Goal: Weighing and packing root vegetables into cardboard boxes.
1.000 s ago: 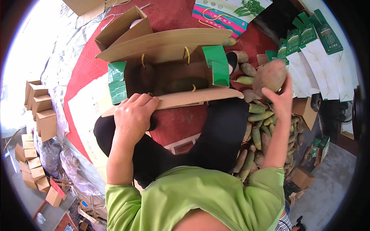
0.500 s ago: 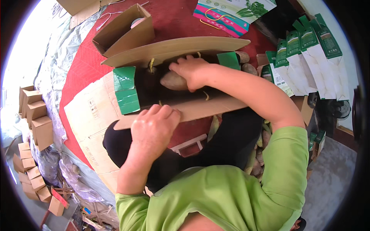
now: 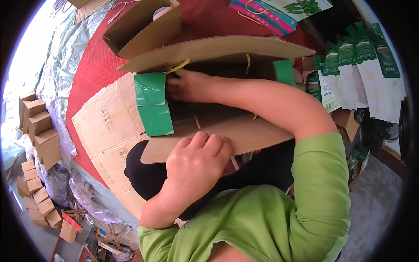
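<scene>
An open cardboard box (image 3: 244, 131) with green end flaps (image 3: 152, 123) and yellow rope handles (image 3: 178, 66) lies across in front of me. My left hand (image 3: 198, 159) is closed, its fingers curled over the edge of the near flap. Inside the box, at its left end, is my right hand (image 3: 190, 86), beside the yellow rope. Its fingertips sink into the shadow there, so I cannot see whether they hold anything. No tuber shows in the box's dark interior.
Beyond the box, another open carton (image 3: 148, 30) stands on the red cloth (image 3: 94, 83). A printed gift box (image 3: 270, 17) lies at the far side. Green-and-white cartons (image 3: 364, 74) line the right. Flattened cardboard (image 3: 107, 126) lies left; small brown boxes (image 3: 47, 146) stand farther left.
My right hand has moved left and deeper into the box; the pale brown tuber it held is now out of sight. The near flap and my left hand have shifted right and toward me.
</scene>
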Available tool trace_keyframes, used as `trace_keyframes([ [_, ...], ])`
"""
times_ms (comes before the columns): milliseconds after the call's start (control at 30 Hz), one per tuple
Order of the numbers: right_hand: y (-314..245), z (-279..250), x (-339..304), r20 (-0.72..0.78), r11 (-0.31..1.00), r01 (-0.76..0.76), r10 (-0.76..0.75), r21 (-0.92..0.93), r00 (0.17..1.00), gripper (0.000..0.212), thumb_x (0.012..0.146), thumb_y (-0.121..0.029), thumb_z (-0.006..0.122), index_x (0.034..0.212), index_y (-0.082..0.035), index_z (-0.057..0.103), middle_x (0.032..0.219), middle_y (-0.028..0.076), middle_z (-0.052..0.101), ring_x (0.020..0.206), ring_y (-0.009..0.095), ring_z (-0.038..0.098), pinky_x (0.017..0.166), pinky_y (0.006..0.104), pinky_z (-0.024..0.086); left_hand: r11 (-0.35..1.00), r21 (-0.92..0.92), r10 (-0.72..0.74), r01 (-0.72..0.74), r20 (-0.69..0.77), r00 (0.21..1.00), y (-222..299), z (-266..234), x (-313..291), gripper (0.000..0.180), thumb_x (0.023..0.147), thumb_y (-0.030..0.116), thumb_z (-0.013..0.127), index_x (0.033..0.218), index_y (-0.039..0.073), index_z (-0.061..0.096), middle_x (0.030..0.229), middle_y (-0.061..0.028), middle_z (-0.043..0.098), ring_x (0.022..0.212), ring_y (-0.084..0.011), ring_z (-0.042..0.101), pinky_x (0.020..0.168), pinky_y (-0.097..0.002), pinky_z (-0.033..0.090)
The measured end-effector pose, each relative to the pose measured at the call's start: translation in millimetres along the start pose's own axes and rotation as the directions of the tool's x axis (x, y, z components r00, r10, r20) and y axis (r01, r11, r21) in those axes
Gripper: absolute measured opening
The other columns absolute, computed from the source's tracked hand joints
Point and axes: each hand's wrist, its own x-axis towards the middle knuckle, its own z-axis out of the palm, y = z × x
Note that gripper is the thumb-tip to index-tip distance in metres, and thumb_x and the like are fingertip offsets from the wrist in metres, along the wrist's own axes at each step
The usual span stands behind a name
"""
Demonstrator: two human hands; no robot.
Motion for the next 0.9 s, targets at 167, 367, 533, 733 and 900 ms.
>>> trace_keyframes([
  [167,-6,39,14,0.460,0.990,0.071,-0.006,-0.122,0.888,0.027,0.085,-0.021,0.054,0.106,-0.016,0.070,0.113,0.004,0.066,0.108,0.021,0.057,0.099,0.0417,0.039,1.000,0.014,-0.010,0.010,0.007,1.000,-2,-2,0,0.020,0.065,0.018,0.058,0.083,0.011,0.063,0.076,0.0009,0.050,0.074,-0.0142,0.055,0.060,-0.0265,0.046],
  [367,-6,81,-19,0.550,0.841,-0.459,0.248,0.286,0.798,0.024,0.081,-0.021,0.061,0.100,-0.012,0.072,0.100,0.009,0.070,0.099,0.025,0.065,0.081,0.0427,0.052,1.000,0.015,0.000,0.000,-0.003,1.000,-4,0,3,0.021,0.064,0.018,0.059,0.083,0.011,0.062,0.075,0.0011,0.049,0.074,-0.0137,0.055,0.060,-0.0259,0.046],
  [533,8,25,-27,0.771,0.753,-0.586,0.172,0.299,0.613,0.024,0.078,-0.019,0.063,0.098,-0.013,0.072,0.104,0.012,0.069,0.103,0.026,0.065,0.083,0.0407,0.052,1.000,0.007,-0.003,0.003,-0.005,1.000,0,-2,6,0.022,0.063,0.019,0.060,0.083,0.011,0.063,0.075,0.0018,0.050,0.074,-0.0135,0.055,0.060,-0.0263,0.048],
  [733,7,34,-20,0.526,0.540,-0.656,0.400,0.527,0.751,0.031,0.082,-0.016,0.057,0.111,-0.009,0.066,0.113,0.015,0.066,0.107,0.031,0.062,0.092,0.0432,0.048,0.999,0.027,-0.041,0.040,0.026,0.999,3,-2,7,0.022,0.066,0.018,0.060,0.087,0.013,0.063,0.078,0.0029,0.054,0.077,-0.0138,0.058,0.061,-0.0283,0.049],
  [900,32,-50,-15,0.511,0.666,-0.523,0.241,0.531,0.825,0.035,0.080,-0.011,0.062,0.115,-0.007,0.063,0.113,0.017,0.065,0.105,0.034,0.062,0.089,0.0437,0.050,0.996,0.074,-0.059,0.056,0.038,0.998,4,-4,9,0.019,0.071,0.016,0.061,0.089,0.014,0.065,0.079,0.0021,0.056,0.076,-0.0157,0.059,0.061,-0.0309,0.049],
])
